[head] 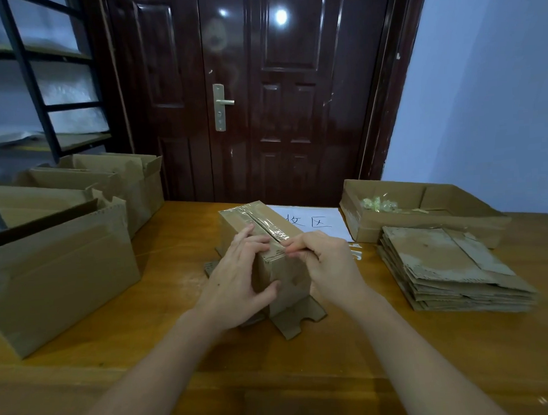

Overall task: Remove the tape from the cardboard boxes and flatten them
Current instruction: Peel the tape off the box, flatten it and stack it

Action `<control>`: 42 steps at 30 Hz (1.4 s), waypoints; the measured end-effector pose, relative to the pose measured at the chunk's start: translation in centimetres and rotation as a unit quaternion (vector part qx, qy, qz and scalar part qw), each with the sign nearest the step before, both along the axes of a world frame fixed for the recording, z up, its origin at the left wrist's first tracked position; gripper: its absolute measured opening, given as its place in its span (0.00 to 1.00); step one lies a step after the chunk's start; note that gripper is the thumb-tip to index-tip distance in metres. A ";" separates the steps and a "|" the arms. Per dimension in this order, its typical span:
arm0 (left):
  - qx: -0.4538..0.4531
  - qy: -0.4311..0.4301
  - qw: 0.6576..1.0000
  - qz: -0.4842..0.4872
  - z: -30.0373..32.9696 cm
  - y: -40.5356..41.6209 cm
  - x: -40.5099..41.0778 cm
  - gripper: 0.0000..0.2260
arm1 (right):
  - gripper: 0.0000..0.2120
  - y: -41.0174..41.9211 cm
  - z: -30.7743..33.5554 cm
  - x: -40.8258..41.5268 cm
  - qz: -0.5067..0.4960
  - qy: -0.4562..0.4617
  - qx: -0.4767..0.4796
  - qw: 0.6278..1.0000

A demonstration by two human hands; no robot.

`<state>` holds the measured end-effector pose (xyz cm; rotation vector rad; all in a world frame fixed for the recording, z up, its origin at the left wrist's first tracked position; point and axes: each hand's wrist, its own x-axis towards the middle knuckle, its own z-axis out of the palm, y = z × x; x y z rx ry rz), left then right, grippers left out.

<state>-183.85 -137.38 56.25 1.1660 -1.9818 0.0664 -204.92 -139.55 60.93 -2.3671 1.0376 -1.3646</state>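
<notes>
- While it stands on the middle of the orange-brown wooden table [163,308], the small brown cardboard box [268,239] sealed with shiny clear tape [264,220] along its top seam is gripped by both bare hands at its near end.
- Its bottom flaps splay out flat on the table beneath it.
- The left hand [238,279] wraps the box's left side, its fingers [252,240] lying over the top edge and its thumb pressed on the near face.
- The right hand [326,261] sits at the near right corner of the top, its fingers [297,247] pinched together on the near end of the tape strip.
- To the left stand several larger open brown cardboard boxes [63,269], the nearest one biggest.
- To the right lies a stack of flattened brown cardboard sheets [450,268].
- Just beyond that stack is a shallow open cardboard tray [394,226] holding crumpled yellowish tape scraps [377,205].
- Behind the small box, a white paper sheet with handwritten characters [311,221] lies flat on the table.
- Past the far edge is a dark red-brown panelled door [260,90] with a pale metal handle [223,105].
- A black metal shelf rack [34,83] stands at far left.
</notes>
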 end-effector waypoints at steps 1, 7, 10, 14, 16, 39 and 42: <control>0.002 -0.006 1.000 0.002 0.1 0.0 0.1 0.27 | 0.09 0.0 0.1 0.0 -0.005 -0.008 0.011 1.000; 0.015 -0.025 1.000 -0.002 0.6 0.0 1.1 0.27 | 0.18 0.5 0.5 0.9 -0.021 -0.111 0.132 0.985; 0.019 -0.025 1.000 -0.002 0.5 -0.2 1.3 0.27 | 0.15 0.9 0.8 1.1 -0.006 -0.119 0.138 0.983; 0.024 -0.015 1.000 0.001 0.2 -0.4 1.2 0.28 | 0.23 1.3 0.8 1.0 -0.021 -0.081 0.115 0.990; 0.031 -0.006 0.999 0.005 0.1 -0.4 0.9 0.28 | 0.18 1.4 0.6 1.0 -0.038 -0.046 0.073 0.996; 0.035 0.102 0.983 0.145 -0.8 1.4 -2.5 0.29 | 0.04 1.9 -1.0 4.9 -0.101 0.015 0.009 0.995; 0.057 0.106 0.981 0.152 -0.5 1.0 -1.8 0.30 | 0.07 1.5 -0.7 4.9 -0.124 -0.021 0.064 0.990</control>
